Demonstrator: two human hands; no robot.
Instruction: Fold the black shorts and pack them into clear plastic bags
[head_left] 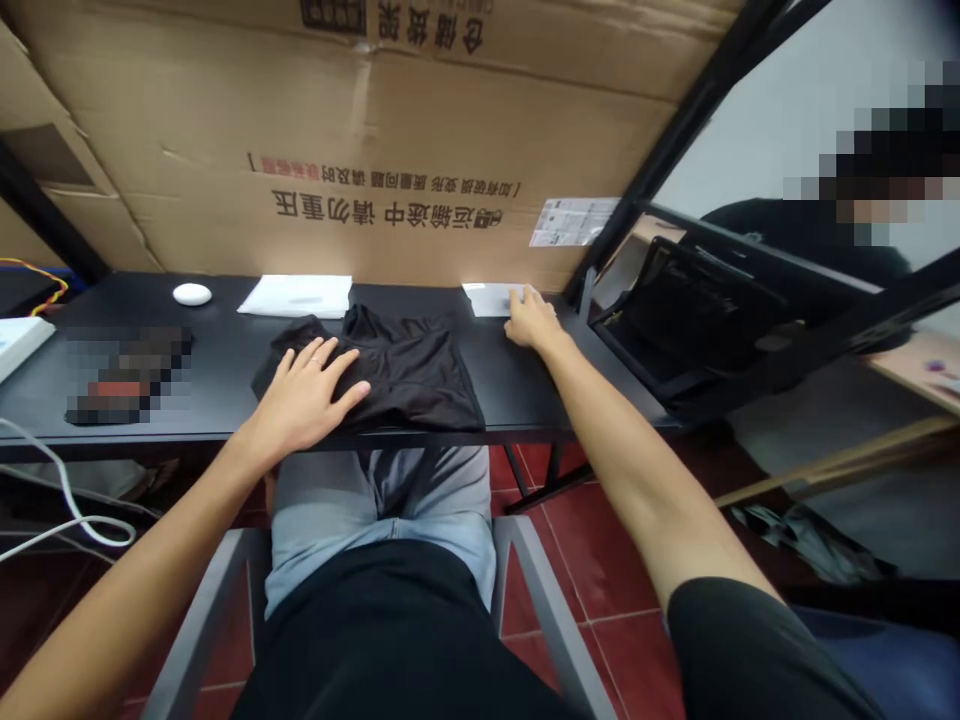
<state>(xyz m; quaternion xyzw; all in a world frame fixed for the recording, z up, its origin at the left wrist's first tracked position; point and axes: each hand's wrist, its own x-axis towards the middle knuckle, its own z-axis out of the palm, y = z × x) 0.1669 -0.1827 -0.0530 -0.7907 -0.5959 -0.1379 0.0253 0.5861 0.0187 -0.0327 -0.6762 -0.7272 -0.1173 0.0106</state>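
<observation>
A black cloth garment (420, 375) lies spread on the black table near its front edge; its exact kind is hard to make out. My left hand (304, 395) rests flat on the garment's left part, fingers spread. Farther back on the right, my right hand (534, 318) reaches over a flat white packet or sheet (486, 300). Its fingertips touch the white surface and are apart, with part of the sheet hidden beneath them. Behind the garment, a larger flat white packet (298, 296) lies to the left.
A white computer mouse (193, 294) and a blurred-out dark object (131, 375) lie on the left of the black table (225, 400). A large cardboard sheet (375, 120) stands behind. Black metal posts (660, 140) flank it. At right are a black bag (697, 310) and another person (810, 225).
</observation>
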